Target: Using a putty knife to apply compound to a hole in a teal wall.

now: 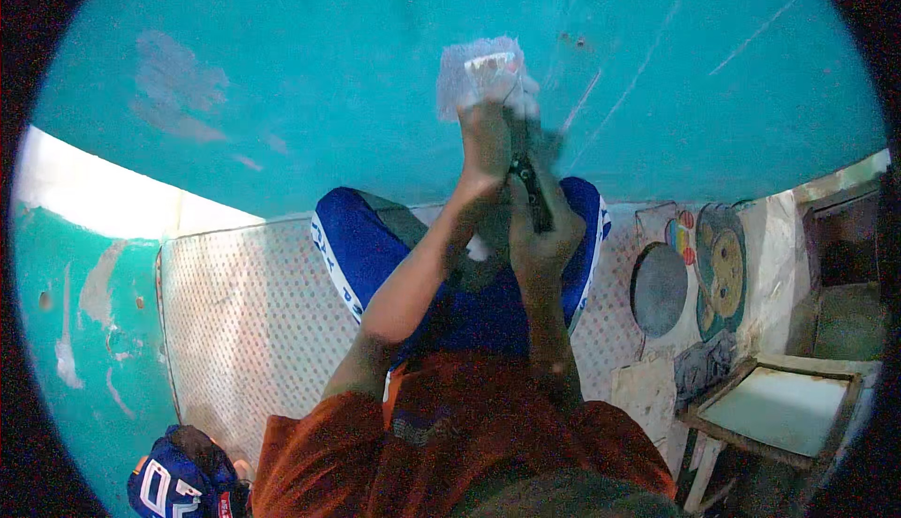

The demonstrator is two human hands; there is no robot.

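My right hand [546, 244] is closed around the rear of a long dark tool [527, 178] with a rounded fitting on its side; its exact kind is blurred. My left hand [483, 143] is closed at the tool's front part, its fingers partly hidden. The tool's far end meets a teal painted wall [357, 77] in front of me. There, a pale greyish scraped patch [452, 77] shows, with a bright lit spot and a whitish blur around the end. Both my forearms reach forward between my bent knees, in blue trousers [352, 241].
Thin pale scratches run across the teal wall at the right. Beneath me lies a dotted mat [235, 321]. To the right are a round grey disc [659, 290], a cartoon-face item [725, 269] and a framed white panel [777, 409]. Blue printed fabric [183, 480] lies at lower left.
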